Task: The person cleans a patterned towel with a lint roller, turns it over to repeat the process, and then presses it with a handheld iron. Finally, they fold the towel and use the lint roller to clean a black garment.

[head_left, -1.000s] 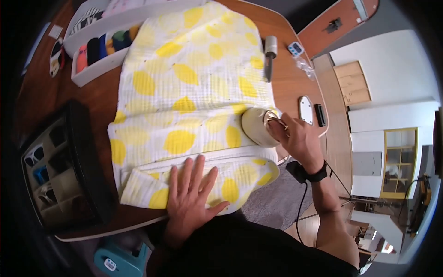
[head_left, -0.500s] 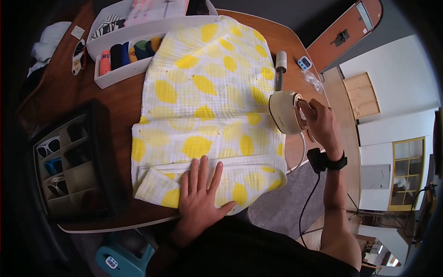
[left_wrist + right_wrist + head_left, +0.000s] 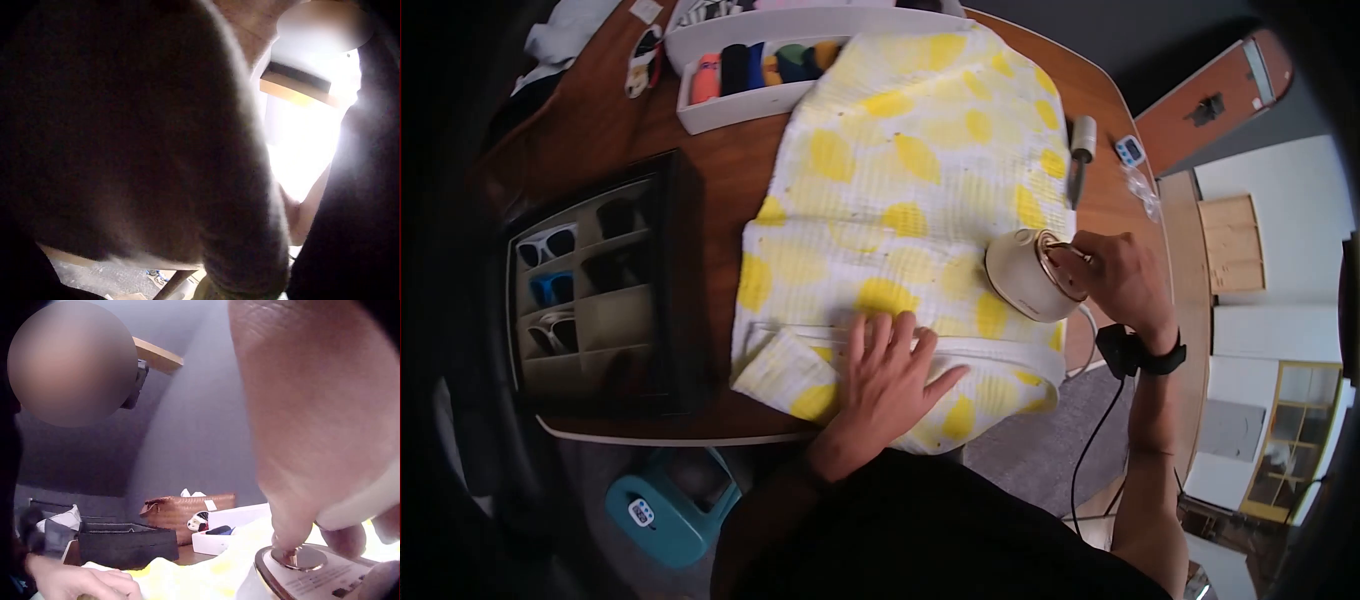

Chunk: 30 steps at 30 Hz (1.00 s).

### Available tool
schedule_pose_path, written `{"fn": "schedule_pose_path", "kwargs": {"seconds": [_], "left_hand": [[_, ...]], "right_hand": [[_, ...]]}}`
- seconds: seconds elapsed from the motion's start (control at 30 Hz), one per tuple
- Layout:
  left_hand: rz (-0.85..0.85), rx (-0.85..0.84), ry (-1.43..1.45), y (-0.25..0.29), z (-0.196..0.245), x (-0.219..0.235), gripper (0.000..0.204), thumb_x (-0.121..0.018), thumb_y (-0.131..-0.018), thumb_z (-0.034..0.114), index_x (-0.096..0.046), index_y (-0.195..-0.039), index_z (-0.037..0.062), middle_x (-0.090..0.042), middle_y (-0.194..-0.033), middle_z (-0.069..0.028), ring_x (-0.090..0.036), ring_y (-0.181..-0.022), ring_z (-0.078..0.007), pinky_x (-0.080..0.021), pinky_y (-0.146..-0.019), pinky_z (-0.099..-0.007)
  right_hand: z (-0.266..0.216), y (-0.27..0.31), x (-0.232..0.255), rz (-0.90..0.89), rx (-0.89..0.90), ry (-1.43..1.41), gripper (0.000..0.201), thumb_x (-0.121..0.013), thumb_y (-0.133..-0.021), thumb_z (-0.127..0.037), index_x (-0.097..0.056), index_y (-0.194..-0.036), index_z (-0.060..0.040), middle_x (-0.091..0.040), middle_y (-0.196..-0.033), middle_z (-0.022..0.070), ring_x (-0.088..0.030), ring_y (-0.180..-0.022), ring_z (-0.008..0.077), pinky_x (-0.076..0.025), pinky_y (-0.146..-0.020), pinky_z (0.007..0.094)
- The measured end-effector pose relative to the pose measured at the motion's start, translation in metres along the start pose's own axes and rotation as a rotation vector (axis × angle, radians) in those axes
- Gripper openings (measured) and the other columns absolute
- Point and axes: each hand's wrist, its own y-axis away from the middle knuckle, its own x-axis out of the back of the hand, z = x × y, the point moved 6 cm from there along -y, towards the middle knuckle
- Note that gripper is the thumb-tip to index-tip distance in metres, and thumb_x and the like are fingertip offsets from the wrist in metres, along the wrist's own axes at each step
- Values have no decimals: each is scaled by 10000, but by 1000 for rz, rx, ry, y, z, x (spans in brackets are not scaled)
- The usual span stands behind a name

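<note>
A white cloth with yellow lemon prints (image 3: 850,240) lies over the wooden table, its near edge folded up in a band. On that folded part the left hand (image 3: 887,380) rests palm down, fingers spread. The right hand (image 3: 1122,283) grips the handle of a cream iron (image 3: 1022,278), which sits on the cloth's right part. In the right wrist view the right hand's fingers (image 3: 300,531) curl at the iron's top (image 3: 300,557), and the left hand (image 3: 84,581) shows at lower left. Mostly a dark, blurred surface fills the left wrist view.
A black case with sunglasses (image 3: 552,290) stands at left. White boxes hold rolled clothes (image 3: 745,108) at the back. A lint roller (image 3: 1083,140), small timer (image 3: 1130,151) and clear plastic (image 3: 1142,190) lie at right. The iron's cord hangs near the right edge.
The iron, held by the right hand, went right off toward the cloth's edge, then back left onto the cloth. The left hand stays on the fold. The head view has shifted.
</note>
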Motion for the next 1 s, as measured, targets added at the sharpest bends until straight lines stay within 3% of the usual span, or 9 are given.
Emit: {"fn": "schedule_pose_path", "kwargs": {"seconds": [0.1,0.13,0.2,0.27,0.37,0.57,0.83,0.9,1.0], "left_hand": [[71,-46,-119,-4,-6,0,640,-650,-917,548,-622,-1245,-1,-490,-1403,-265,-447,-1318,-438,-301,-1130,-610],[67,-44,-123,-4,-5,0,640,-650,-917,548,-622,-1245,-1,-490,-1403,-265,-447,-1318,-438,-301,-1130,-610],[-11,88,-43,-2,-12,-2,757,-616,-923,578,-552,-1372,-29,-409,-1513,-292,-329,-1447,-467,-215,-1188,-639],[-29,94,-78,-1,-12,-5,783,-599,-928,588,-533,-1397,-36,-408,-1513,-296,-322,-1452,-471,-210,-1189,-643],[-62,106,-118,0,-11,-9,789,-558,-948,590,-515,-1418,-42,-417,-1498,-307,-324,-1448,-475,-197,-1191,-656],[-111,23,-154,-1,-5,-11,771,-549,-951,586,-514,-1417,-27,-442,-1456,-321,-360,-1417,-477,-216,-1180,-667],[-72,-11,-93,0,-5,-14,715,-615,-918,555,-546,-1375,10,-476,-1373,-246,-411,-1327,-407,-282,-1147,-642],[-85,-11,-71,1,-6,-14,722,-633,-908,553,-550,-1377,11,-447,-1434,-271,-370,-1388,-428,-261,-1161,-648],[-71,25,3,-1,-8,-8,732,-653,-896,549,-554,-1383,11,-319,-1567,-325,-233,-1502,-472,-185,-1192,-668]], "right_hand": [[-24,-13,10,19,38,17,343,-683,-958,-408,-785,-932,-81,-692,-680,147,-675,-581,306,-505,-538,405],[-32,-17,10,40,102,14,349,-673,-962,-410,-780,-944,-78,-682,-667,150,-670,-576,301,-505,-537,405],[-46,-26,-2,65,210,29,345,-671,-962,-406,-771,-932,-77,-674,-654,148,-666,-573,305,-505,-533,405],[-70,-37,-19,103,428,95,333,-666,-960,-392,-740,-890,-74,-647,-618,144,-653,-565,322,-502,-518,406],[-88,-53,-30,108,422,43,339,-672,-964,-385,-717,-865,-64,-652,-660,157,-639,-591,351,-476,-550,443],[-130,-66,-42,225,394,98,339,-655,-968,-406,-703,-885,-81,-652,-635,132,-651,-568,323,-497,-520,412],[-168,-107,-53,442,379,86,381,-607,-996,-431,-673,-846,-86,-610,-577,148,-627,-513,342,-496,-476,421],[-178,-119,-53,530,388,113,397,-597,-999,-434,-669,-842,-78,-610,-578,156,-628,-512,340,-494,-475,420],[-183,-148,-49,491,474,111,382,-595,-998,-423,-706,-896,-72,-635,-614,159,-639,-546,348,-507,-509,433]]}}
